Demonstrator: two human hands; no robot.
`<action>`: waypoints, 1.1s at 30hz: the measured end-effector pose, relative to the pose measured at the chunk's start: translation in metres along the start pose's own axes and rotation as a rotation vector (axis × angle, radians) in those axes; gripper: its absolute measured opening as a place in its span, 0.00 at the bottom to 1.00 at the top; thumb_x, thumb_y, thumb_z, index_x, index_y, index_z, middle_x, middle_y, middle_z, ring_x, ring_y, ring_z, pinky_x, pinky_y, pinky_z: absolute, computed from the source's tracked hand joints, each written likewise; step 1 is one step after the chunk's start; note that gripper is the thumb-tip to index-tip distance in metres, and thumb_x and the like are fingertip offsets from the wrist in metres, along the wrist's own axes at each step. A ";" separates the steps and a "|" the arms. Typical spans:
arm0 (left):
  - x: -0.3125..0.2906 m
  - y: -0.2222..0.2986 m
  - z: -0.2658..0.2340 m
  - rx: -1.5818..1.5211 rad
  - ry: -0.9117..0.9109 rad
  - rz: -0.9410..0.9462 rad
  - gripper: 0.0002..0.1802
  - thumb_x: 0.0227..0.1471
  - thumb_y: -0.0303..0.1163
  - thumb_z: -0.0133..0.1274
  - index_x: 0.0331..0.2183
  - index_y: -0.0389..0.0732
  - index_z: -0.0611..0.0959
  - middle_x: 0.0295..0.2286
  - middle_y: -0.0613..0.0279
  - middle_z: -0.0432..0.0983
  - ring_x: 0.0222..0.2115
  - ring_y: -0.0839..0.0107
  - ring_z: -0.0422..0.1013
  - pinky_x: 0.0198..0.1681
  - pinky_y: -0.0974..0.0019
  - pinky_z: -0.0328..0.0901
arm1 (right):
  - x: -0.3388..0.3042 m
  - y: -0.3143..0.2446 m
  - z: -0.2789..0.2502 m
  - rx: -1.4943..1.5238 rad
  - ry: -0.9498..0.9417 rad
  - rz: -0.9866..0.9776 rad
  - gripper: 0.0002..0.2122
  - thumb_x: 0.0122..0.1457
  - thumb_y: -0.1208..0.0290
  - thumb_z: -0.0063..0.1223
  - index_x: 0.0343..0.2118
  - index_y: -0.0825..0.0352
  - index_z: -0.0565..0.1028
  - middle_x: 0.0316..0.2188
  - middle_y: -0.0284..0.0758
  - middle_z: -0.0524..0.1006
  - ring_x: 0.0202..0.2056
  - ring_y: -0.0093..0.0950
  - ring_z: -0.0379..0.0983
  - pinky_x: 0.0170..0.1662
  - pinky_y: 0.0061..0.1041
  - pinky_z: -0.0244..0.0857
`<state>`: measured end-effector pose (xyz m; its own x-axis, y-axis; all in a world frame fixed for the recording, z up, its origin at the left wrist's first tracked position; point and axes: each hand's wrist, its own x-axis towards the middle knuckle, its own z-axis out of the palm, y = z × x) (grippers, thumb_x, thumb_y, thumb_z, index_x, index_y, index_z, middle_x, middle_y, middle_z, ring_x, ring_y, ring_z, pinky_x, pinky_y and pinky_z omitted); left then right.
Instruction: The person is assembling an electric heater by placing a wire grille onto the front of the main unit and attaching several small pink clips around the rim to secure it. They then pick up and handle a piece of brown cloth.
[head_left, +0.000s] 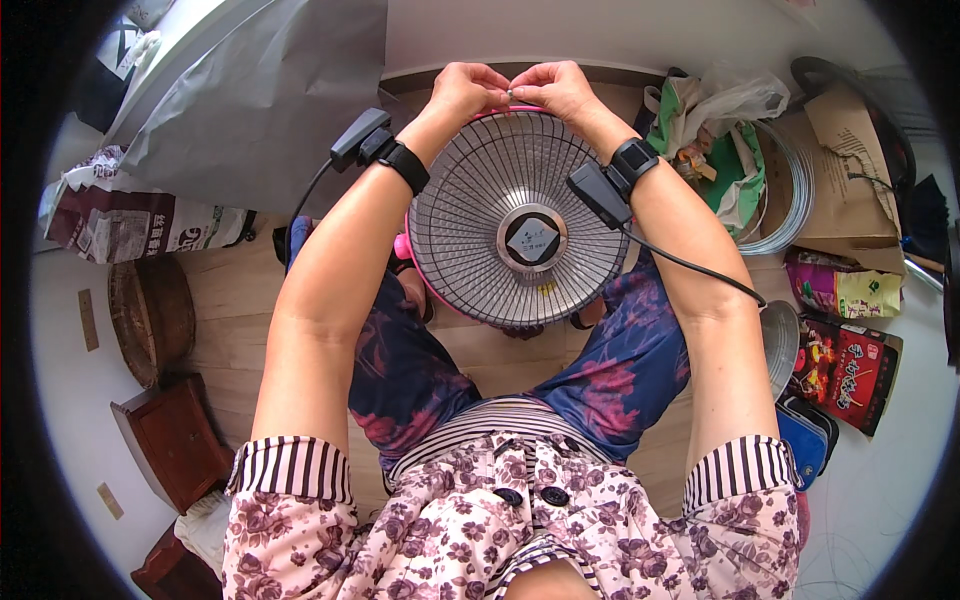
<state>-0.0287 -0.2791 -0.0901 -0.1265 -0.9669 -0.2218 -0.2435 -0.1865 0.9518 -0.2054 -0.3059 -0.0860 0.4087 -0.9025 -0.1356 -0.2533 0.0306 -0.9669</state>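
A round fan-shaped heater (460, 200) stands upright between my knees, with a dark wire grille, a pink rim and a silver label at its hub. My left hand (472, 90) and my right hand (562, 90) meet at its far rim. Fingers of both hands are pinched together there, around a tiny shiny piece (511, 94), perhaps a clip or fastener, too small to name. Which hand carries its weight cannot be told. Black wristbands with boxes and cables sit on both my wrists, the right one lying over the grille's edge.
A grey sheet (260, 110) hangs at the far left, above a printed sack (130, 215) and a round wooden tub (150, 320). On the right are a coil of wire (797, 190), a cardboard box (845, 140), a green-white bag (740, 190) and a red package (845, 370).
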 end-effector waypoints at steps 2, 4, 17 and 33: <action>0.000 0.001 0.000 0.027 -0.002 0.026 0.14 0.42 0.21 0.57 0.35 0.30 0.78 0.26 0.56 0.77 0.28 0.71 0.75 0.34 0.71 0.70 | 0.001 0.001 0.000 -0.004 -0.002 -0.002 0.05 0.44 0.75 0.61 0.27 0.68 0.79 0.24 0.34 0.78 0.27 0.21 0.72 0.35 0.22 0.67; -0.001 0.002 0.000 0.040 0.012 0.044 0.15 0.41 0.21 0.58 0.36 0.30 0.78 0.26 0.56 0.77 0.28 0.71 0.75 0.34 0.71 0.70 | 0.001 0.001 0.000 -0.008 -0.005 -0.004 0.05 0.44 0.76 0.61 0.27 0.67 0.79 0.24 0.34 0.78 0.27 0.21 0.72 0.35 0.22 0.67; -0.013 0.015 0.008 0.237 0.177 0.323 0.26 0.37 0.23 0.59 0.43 0.34 0.73 0.23 0.58 0.78 0.26 0.73 0.75 0.33 0.71 0.69 | 0.001 0.002 -0.002 0.023 0.033 -0.023 0.06 0.45 0.75 0.61 0.27 0.68 0.79 0.24 0.33 0.78 0.28 0.20 0.72 0.35 0.20 0.68; -0.011 0.018 0.005 0.122 0.192 0.306 0.22 0.39 0.23 0.60 0.40 0.33 0.75 0.23 0.57 0.78 0.26 0.73 0.75 0.32 0.72 0.70 | -0.003 -0.007 -0.003 0.060 0.105 -0.127 0.10 0.42 0.75 0.64 0.29 0.70 0.77 0.24 0.34 0.78 0.26 0.20 0.73 0.33 0.19 0.69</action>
<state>-0.0361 -0.2714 -0.0717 -0.0317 -0.9919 0.1233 -0.3363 0.1267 0.9332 -0.2075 -0.3051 -0.0778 0.3391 -0.9407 0.0092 -0.1510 -0.0641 -0.9865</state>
